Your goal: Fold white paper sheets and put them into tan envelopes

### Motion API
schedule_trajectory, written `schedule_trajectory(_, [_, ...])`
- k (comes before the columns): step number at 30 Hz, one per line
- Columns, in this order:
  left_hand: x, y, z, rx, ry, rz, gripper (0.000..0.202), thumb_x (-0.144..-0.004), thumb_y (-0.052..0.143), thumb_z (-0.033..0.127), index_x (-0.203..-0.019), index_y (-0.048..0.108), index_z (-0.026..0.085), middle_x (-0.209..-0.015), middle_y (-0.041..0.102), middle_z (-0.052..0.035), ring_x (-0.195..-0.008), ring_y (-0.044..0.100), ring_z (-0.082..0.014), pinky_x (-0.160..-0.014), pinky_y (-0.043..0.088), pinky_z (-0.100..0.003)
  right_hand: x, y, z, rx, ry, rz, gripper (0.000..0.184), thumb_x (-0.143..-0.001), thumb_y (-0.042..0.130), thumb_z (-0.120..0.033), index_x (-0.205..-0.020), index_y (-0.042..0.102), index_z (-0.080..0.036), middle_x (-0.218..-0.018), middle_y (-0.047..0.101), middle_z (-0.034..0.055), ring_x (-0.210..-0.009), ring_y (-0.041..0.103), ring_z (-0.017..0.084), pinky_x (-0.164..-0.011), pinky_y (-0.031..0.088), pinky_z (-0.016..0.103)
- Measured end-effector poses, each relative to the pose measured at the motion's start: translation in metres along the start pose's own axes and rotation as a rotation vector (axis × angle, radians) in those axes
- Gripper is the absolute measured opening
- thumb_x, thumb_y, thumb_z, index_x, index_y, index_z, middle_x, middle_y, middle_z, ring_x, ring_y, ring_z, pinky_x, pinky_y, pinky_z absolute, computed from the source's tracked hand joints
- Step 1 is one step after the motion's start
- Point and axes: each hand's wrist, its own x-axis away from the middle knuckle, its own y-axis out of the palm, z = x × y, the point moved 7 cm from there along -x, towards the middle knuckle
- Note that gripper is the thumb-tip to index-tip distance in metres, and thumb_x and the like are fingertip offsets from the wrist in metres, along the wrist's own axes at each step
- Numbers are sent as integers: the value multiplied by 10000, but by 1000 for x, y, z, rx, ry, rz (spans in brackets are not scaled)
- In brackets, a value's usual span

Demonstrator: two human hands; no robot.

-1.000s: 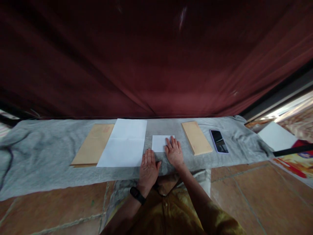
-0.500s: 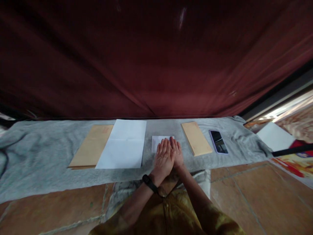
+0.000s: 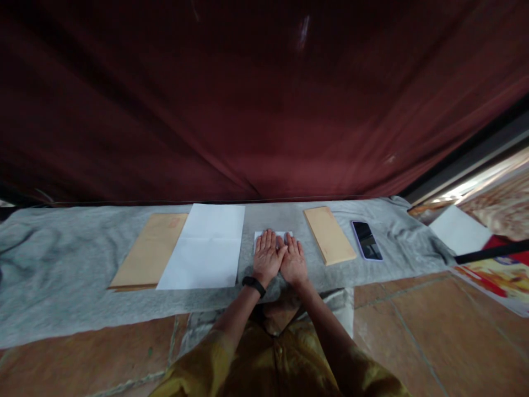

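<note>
My left hand [image 3: 267,256] and my right hand [image 3: 293,260] lie flat side by side, fingers stretched out, on a small folded white paper [image 3: 258,236] that rests on a grey cloth [image 3: 61,264]. Only the paper's far edge and left corner show past my fingers. A black band sits on my left wrist. To the left lies a large white sheet [image 3: 204,246] with fold creases, partly over a brown envelope [image 3: 151,251]. Right of my hands lies another brown envelope [image 3: 329,234].
A phone [image 3: 366,240] with a dark screen lies on the cloth right of the envelope. A dark red curtain [image 3: 264,99] hangs behind. Tiled floor [image 3: 413,325] runs in front. A white sheet [image 3: 458,229] and colourful printed material [image 3: 496,275] lie at far right.
My left hand moved from the cloth left of the small paper onto it, first overlapping my right hand, now flat beside it. The view shifted slightly.
</note>
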Motion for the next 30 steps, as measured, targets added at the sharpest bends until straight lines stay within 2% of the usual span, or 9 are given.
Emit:
schedule_trajectory(6, [1,-1,-9,-51,-41,23,680,-1034,268,475,-1534,352,22,-1631,296,-179,-1546,199,-268,-1262,211,-450,0,-2,1,-16,56,16,525,-1034,398,-282,-1549,403,-183,-1629,308,180,-1491,321,309,-1206,223,493])
schedule_trajectory(10, [7,-1,-15,-69,-45,45,637,-1030,293,404,-1531,353,15,-1630,301,-186,-1544,204,-278,-1260,214,-457,1,-2,2,-43,83,60,516,-1043,402,-328,-1532,432,-166,-1619,329,183,-1479,340,317,-1199,237,501])
schedule_trajectory(16, [12,-1,-20,-79,-60,92,628,-1006,362,345,-1520,355,-16,-1622,293,-224,-1536,229,-301,-1255,222,-477,3,0,4,-70,85,105,531,-1047,401,-351,-1529,425,-130,-1611,341,189,-1470,358,315,-1190,259,503])
schedule_trajectory(22, [19,-4,-23,-73,-89,153,651,-995,388,371,-1512,363,-23,-1602,323,-245,-1516,278,-322,-1244,245,-494,8,2,7,-88,87,156,579,-1050,370,-356,-1523,393,-22,-1577,386,221,-1472,353,311,-1198,261,494])
schedule_trajectory(30, [34,-10,-30,-44,-109,218,642,-991,368,327,-1530,321,-19,-1610,308,-242,-1519,276,-309,-1234,268,-501,17,2,13,-85,92,186,596,-1049,359,-357,-1531,366,-6,-1555,421,225,-1459,372,322,-1195,265,508])
